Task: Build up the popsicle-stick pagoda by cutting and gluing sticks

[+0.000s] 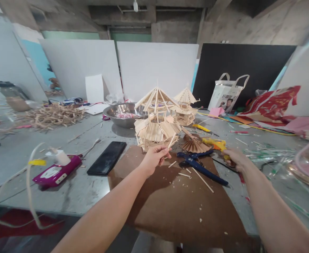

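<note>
My left hand (156, 157) pinches a short thin wooden stick (172, 140), just in front of a pavilion model (156, 128) built of such sticks. My right hand (236, 160) is wrapped round a yellow glue gun (216, 143), whose front end points left toward the model. Between the hands lie blue-handled pliers (201, 168) and a brown pleated paper fan shape (195, 144). Loose stick pieces (203, 180) are scattered on a brown board (180, 207). Behind the first model stands a second, smaller pavilion (185, 105).
A black phone (107, 158) and a purple power strip (58, 172) with a white cable lie at left. Farther back are a metal bowl (126, 121), a heap of sticks (54, 116) and a yellow cutter (201, 128). Plastic packaging (265, 158) lies at right.
</note>
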### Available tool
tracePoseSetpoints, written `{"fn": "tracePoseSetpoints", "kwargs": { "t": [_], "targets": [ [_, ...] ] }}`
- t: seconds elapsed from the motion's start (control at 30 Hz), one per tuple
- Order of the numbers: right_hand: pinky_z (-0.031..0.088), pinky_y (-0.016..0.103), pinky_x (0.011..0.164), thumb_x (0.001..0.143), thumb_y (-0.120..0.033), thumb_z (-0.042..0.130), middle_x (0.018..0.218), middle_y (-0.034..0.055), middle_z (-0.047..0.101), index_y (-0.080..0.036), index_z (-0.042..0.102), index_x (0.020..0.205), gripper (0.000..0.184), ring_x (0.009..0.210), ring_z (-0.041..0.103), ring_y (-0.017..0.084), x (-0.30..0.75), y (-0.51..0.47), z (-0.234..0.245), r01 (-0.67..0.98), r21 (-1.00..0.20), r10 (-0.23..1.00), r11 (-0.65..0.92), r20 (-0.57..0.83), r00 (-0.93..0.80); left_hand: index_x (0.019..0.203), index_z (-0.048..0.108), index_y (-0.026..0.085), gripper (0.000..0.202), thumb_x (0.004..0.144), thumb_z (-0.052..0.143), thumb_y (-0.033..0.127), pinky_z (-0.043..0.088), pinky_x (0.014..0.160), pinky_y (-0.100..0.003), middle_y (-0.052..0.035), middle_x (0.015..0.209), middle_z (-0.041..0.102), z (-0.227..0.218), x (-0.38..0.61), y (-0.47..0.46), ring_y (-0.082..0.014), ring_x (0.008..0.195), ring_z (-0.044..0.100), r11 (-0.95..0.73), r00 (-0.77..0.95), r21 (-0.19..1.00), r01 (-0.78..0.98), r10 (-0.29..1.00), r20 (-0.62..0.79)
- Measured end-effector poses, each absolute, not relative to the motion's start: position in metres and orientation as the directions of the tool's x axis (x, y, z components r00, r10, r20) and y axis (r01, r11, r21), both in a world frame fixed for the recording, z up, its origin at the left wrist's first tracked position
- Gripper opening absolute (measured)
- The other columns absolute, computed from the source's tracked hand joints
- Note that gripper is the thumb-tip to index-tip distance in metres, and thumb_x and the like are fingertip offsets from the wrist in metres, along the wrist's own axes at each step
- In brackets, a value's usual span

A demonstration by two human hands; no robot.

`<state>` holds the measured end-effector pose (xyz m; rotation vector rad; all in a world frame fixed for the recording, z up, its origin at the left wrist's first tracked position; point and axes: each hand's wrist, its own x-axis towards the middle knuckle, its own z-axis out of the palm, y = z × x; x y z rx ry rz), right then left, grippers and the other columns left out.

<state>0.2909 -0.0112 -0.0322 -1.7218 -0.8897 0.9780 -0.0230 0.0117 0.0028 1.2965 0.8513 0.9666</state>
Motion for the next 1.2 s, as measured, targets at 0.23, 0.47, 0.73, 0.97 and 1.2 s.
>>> {"fn": "tracePoseSetpoints", "kwargs": {
  "t": [0.23,0.47,0.73,0.97,1.2],
  "targets": [
    [0.031,0.017,0.029,0.059,-0.042,0.060,0.049,-0.0070,0.047,-0.019,0.047,0.066,0.027,0.032,0.040,0.004,0.270,-0.016,-0.013,-0.194,-0.976,0.879,0.096,-0.008,0.476,0.072,0.057,0.011,0.025,0.062,0.062,0.033,0.027,0.032,-0.016,-0.0005,0.059,0.058,0.001,-0.021,0.011,-0.0017,0.033,0.037,0.049,0.425,0.998,-0.038,0.905,-0.028],
    [0.043,0.023,0.047,0.058,-0.026,0.063,0.059,-0.0007,0.059,-0.017,0.057,0.064,0.012,0.047,0.053,0.011,0.249,-0.030,-0.006,-0.108,-0.969,0.949,0.224,0.191,0.251,0.068,0.056,0.012,0.024,0.062,0.062,0.035,0.023,0.031,-0.016,0.0019,0.053,0.055,-0.004,-0.020,0.014,-0.0018,0.032,0.035,0.078,0.457,0.997,-0.002,0.887,-0.069],
    [0.038,0.021,0.045,0.060,-0.033,0.065,0.061,-0.0014,0.058,-0.019,0.060,0.080,0.026,0.045,0.047,0.008,0.217,-0.044,-0.003,0.075,-0.986,0.989,0.147,0.146,-0.022,0.074,0.055,0.013,0.024,0.063,0.062,0.033,0.030,0.033,-0.017,-0.0007,0.059,0.060,-0.002,-0.021,0.011,-0.0033,0.034,0.041,0.199,0.537,0.979,-0.041,0.831,-0.146],
    [0.025,0.019,0.035,0.064,-0.039,0.060,0.042,-0.0058,0.039,-0.016,0.057,0.071,0.024,0.037,0.033,0.005,0.210,-0.044,-0.013,0.144,-0.979,0.990,0.141,0.137,-0.039,0.071,0.053,0.013,0.023,0.066,0.059,0.034,0.030,0.032,-0.017,-0.0015,0.059,0.061,-0.004,-0.020,0.011,-0.0037,0.032,0.041,0.213,0.563,0.977,-0.033,0.811,-0.158],
    [0.035,0.021,0.039,0.056,-0.042,0.064,0.053,-0.0017,0.051,-0.018,0.058,0.071,0.029,0.046,0.044,0.009,0.206,-0.040,-0.017,0.247,-0.952,0.976,0.180,0.203,0.073,0.072,0.053,0.012,0.022,0.068,0.057,0.034,0.023,0.031,-0.017,-0.0005,0.055,0.059,-0.005,-0.019,0.011,-0.0024,0.030,0.036,0.157,0.595,0.988,0.005,0.793,-0.129]
  ]
}}
